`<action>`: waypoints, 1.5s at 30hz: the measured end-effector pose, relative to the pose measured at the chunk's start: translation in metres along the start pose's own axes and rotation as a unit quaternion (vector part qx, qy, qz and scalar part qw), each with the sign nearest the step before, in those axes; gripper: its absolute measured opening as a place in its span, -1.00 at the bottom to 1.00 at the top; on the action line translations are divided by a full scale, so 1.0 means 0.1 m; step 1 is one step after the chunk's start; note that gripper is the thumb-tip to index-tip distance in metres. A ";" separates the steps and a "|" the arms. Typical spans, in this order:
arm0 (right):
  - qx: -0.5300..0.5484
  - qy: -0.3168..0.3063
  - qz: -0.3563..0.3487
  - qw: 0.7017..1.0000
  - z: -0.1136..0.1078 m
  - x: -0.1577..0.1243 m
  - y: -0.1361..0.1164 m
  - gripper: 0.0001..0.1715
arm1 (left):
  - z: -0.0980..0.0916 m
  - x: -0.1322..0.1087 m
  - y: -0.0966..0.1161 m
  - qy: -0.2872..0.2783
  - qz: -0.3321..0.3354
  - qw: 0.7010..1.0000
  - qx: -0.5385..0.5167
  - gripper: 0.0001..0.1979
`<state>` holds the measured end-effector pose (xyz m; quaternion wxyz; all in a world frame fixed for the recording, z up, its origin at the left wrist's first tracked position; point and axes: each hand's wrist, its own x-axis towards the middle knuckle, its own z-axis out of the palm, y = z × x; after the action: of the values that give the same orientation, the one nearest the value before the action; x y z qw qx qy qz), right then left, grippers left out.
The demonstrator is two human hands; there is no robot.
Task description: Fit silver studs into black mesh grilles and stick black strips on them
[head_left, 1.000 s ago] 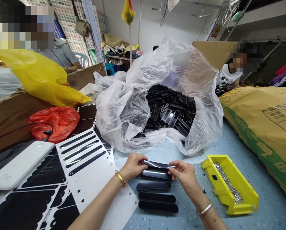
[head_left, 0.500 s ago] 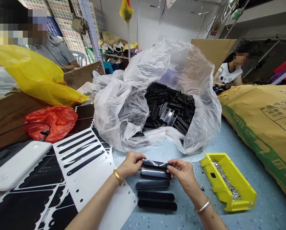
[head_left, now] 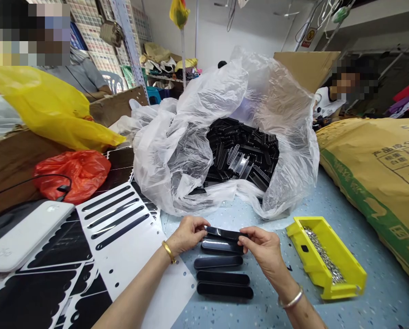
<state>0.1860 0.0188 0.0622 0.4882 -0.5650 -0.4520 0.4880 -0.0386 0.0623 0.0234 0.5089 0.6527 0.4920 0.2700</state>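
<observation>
Both my hands pinch the ends of a glossy black plastic strip above the blue speckled worktop. My left hand holds its left end, and my right hand holds its right end. Just below it, several rounded black bars lie side by side in a row, the nearest almost touching the held strip. A gold bangle sits on my left wrist, a silver one on my right.
A clear plastic bag holds a heap of black parts. A yellow tray of metal pieces stands right, beside a large woven sack. Punched white sheets lie left. Co-workers sit behind.
The black strip has dropped from a raised, bowed position to lie lower and flatter, closer to the row of bars. My hands have come slightly down with it.
</observation>
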 end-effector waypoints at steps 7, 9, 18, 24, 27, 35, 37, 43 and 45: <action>-0.031 0.012 -0.063 0.997 0.04 -0.06 -0.02 -0.88 | -0.01 -0.01 0.04 -0.006 0.007 1.000 0.012 -0.75; -0.061 0.011 -0.104 0.993 0.05 -0.09 -0.04 -0.92 | -0.02 0.00 0.04 -0.006 0.012 1.000 0.018 -0.75; -0.228 0.009 -0.313 0.922 0.10 -0.20 -0.19 -0.87 | 0.01 0.01 0.02 0.000 0.015 1.000 0.026 -0.77; -0.179 0.040 -0.253 0.950 -0.01 -0.14 -0.25 -0.93 | 0.01 0.01 0.03 -0.003 0.015 1.000 0.016 -0.76; -0.112 0.044 -0.174 0.977 -0.03 -0.09 -0.25 -0.96 | 0.01 0.00 0.04 -0.009 0.015 1.000 0.009 -0.75; 0.034 0.024 -0.020 0.999 -0.04 0.00 -0.13 -0.85 | 0.00 0.00 0.04 -0.005 0.016 1.000 0.021 -0.75; 0.045 0.024 -0.007 0.999 -0.04 0.01 -0.10 -0.83 | 0.00 0.00 0.03 -0.003 0.016 1.000 0.027 -0.75; 0.043 0.022 0.013 0.999 -0.04 0.05 -0.06 -0.82 | 0.00 0.00 0.02 0.002 0.013 0.999 0.033 -0.73; 0.041 0.023 0.014 0.999 -0.04 0.07 -0.05 -0.82 | 0.00 0.00 0.03 0.003 0.013 0.999 0.032 -0.73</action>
<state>0.1907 0.0255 0.0663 0.5138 -0.5620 -0.4124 0.5001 -0.0379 0.0627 0.0261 0.4831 0.6740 0.4933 0.2626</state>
